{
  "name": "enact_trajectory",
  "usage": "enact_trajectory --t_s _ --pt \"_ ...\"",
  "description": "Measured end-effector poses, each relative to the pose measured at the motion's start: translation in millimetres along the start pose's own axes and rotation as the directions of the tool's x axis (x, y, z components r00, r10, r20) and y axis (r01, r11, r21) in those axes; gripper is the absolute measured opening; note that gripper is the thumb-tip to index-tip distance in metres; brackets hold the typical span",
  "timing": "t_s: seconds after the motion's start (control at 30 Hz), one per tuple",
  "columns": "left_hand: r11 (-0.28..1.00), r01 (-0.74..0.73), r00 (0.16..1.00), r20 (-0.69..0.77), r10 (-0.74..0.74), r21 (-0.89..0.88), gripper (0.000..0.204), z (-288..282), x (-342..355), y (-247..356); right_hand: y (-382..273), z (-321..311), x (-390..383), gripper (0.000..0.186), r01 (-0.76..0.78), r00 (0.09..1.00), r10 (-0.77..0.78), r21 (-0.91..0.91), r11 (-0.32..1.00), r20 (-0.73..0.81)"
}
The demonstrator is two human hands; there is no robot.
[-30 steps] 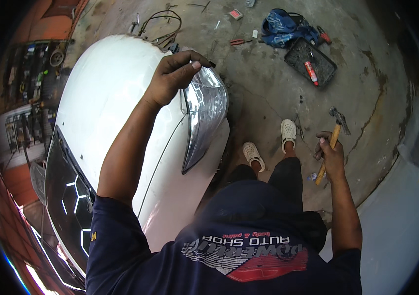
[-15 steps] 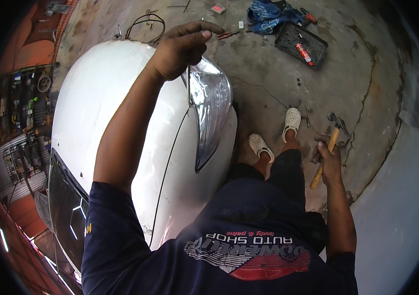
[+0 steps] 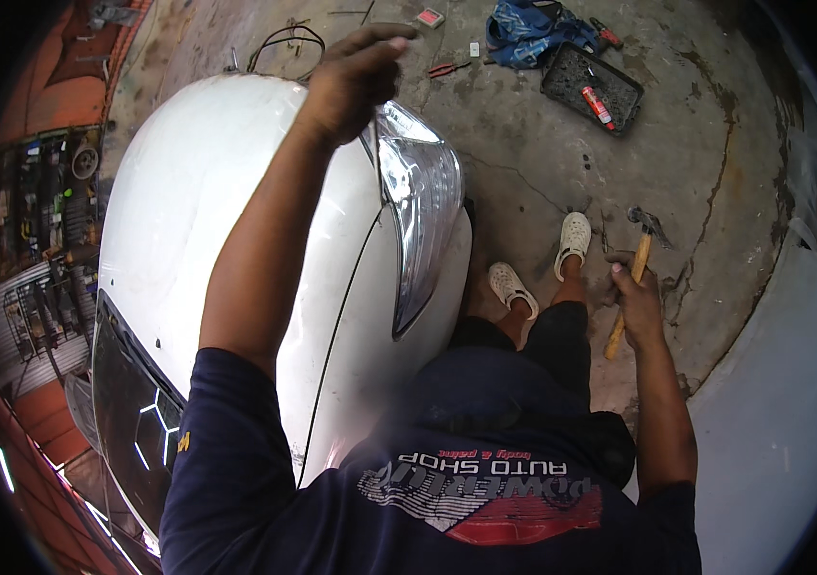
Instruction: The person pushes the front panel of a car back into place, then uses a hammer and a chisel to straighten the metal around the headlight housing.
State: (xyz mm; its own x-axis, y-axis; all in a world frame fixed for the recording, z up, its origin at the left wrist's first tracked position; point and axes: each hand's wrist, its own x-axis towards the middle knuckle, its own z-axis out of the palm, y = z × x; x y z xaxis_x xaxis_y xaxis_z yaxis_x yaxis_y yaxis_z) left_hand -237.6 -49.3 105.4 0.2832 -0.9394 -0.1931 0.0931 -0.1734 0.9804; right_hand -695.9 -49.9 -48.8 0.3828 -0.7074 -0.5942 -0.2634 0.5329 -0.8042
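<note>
My right hand (image 3: 640, 305) is closed round the wooden handle of a hammer (image 3: 645, 249), whose dark metal head points away from me. My left hand (image 3: 356, 84) is raised over the front of a white car (image 3: 207, 201), beside its clear headlight (image 3: 420, 206). Its fingers are bent together, with the index finger reaching out to the right. Below this hand a thin metal rod (image 3: 377, 158) runs down to the seam by the headlight. The rod's upper end is hidden in the hand, and its kind does not show.
On the floor ahead lie a black tray (image 3: 562, 81) with a red can (image 3: 597, 107), a blue cloth (image 3: 521, 34), red-handled pliers (image 3: 448, 69) and a small red box (image 3: 429, 17). Tools hang at a rack (image 3: 44, 192) on the left. A pale panel (image 3: 782, 383) stands at right.
The hammer has swung a little to the left and stands more upright in my right hand. My left hand has shifted slightly up, and the view has moved a little.
</note>
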Motion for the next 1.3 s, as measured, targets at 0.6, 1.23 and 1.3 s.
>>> enact_trajectory --t_s 0.6,1.23,1.3 --pt "0.866 -0.281 0.927 -0.35 0.134 -0.413 0.032 -116.7 -43.2 -27.3 -94.1 128.8 -12.7 0.049 0.18 0.875 0.111 -0.53 0.829 0.471" --pt "0.857 -0.296 0.914 -0.385 0.127 -0.422 0.026 -125.6 -36.3 -36.2 -95.1 232.3 -10.1 0.055 0.723 0.686 -0.54 -0.374 0.58 0.489" --pt "0.858 -0.296 0.911 -0.393 0.122 -0.42 0.028 -125.7 -35.5 -36.2 -101.2 233.5 -8.4 0.055 0.534 0.797 -0.058 -0.657 0.533 0.601"
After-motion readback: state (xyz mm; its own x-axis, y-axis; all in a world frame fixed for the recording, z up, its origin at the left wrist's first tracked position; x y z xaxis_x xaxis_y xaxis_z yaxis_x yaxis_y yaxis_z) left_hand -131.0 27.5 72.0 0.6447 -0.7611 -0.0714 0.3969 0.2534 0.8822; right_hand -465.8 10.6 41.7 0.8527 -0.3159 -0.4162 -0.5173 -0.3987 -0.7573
